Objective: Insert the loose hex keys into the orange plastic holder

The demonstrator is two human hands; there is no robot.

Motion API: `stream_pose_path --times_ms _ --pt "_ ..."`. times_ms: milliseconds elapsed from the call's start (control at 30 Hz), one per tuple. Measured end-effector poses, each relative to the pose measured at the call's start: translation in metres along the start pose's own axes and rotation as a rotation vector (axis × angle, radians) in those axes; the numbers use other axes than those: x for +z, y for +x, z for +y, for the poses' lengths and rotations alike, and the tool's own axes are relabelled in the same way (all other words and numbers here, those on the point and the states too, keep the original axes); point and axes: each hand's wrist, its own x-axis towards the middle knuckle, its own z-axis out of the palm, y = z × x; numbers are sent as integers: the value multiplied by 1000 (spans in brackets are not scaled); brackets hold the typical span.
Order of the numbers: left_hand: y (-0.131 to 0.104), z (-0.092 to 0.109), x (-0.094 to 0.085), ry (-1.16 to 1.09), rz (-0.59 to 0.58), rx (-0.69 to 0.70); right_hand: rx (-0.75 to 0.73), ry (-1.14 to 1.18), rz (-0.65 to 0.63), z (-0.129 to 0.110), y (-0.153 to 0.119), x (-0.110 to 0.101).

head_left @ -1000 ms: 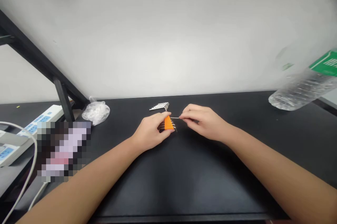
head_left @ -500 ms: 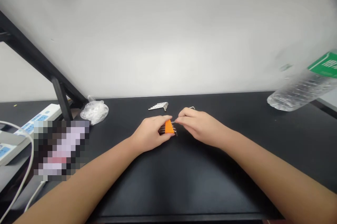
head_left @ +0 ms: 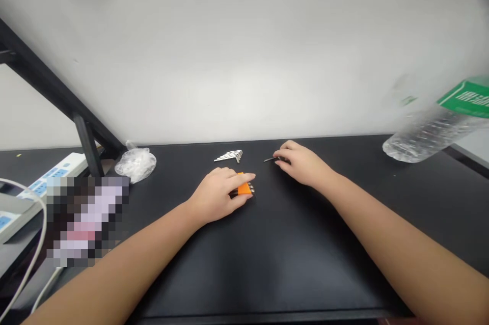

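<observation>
My left hand (head_left: 216, 193) is closed around an orange hex key holder (head_left: 243, 189), thumb below and index finger stretched across its top. Metal hex key ends stick out of the holder's right side. Farther back and to the right, my right hand (head_left: 300, 163) has its fingertips closed on a thin dark hex key (head_left: 269, 160), low over the black tabletop. The rest of that key is hidden by the fingers. Behind my left hand lies a fanned row of several silver hex keys (head_left: 229, 155).
On the left are a crumpled clear plastic bag (head_left: 136, 163), a white power strip (head_left: 49, 185), a white cable (head_left: 43, 233) and a pixelated, blurred-out object (head_left: 89, 220). A clear plastic bottle (head_left: 424, 136) with a green label lies at the right. The wall (head_left: 244, 60) bounds the back.
My right hand has moved away from the holder, back and to the right, to the dark hex key. The left hand keeps its hold, its index finger now straighter over the holder.
</observation>
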Motion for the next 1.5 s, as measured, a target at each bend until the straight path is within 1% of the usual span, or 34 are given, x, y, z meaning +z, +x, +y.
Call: stream_pose_path --times_ms 33,100,200,300,367,467,567,667,767,900,1000,1267,1500 --pt "0 0 1 7 3 11 0 -21 -32 4 1 1" --pt "1 0 1 16 18 15 -1 -52 -86 4 2 1" --pt "1 0 1 19 31 -3 21 -104 -165 -8 0 -5" --pt "2 -1 1 25 14 -9 67 -170 -245 -22 -3 -12" --pt "2 0 0 22 8 -11 91 -202 -270 -30 -4 -16" --pt "1 2 -1 -1 9 -65 87 -183 -261 -36 -5 -19" --pt "1 3 -1 -62 7 -171 54 -131 -246 -39 -5 -20" --pt "1 3 -1 -115 11 -238 40 -106 -187 -42 -5 -21" --pt "3 2 -1 -134 5 -230 -18 -22 -129 -49 -7 -24" --pt "4 3 -2 -153 -4 -207 -176 162 -115 -67 -10 -28" --pt "5 4 -3 -150 6 -199 -240 221 -85 -76 -12 -29" --pt "4 2 0 -106 29 -185 -314 244 -73 -74 -13 -27" --pt "4 3 -1 -54 29 -173 -338 240 -68 -74 -15 -30"
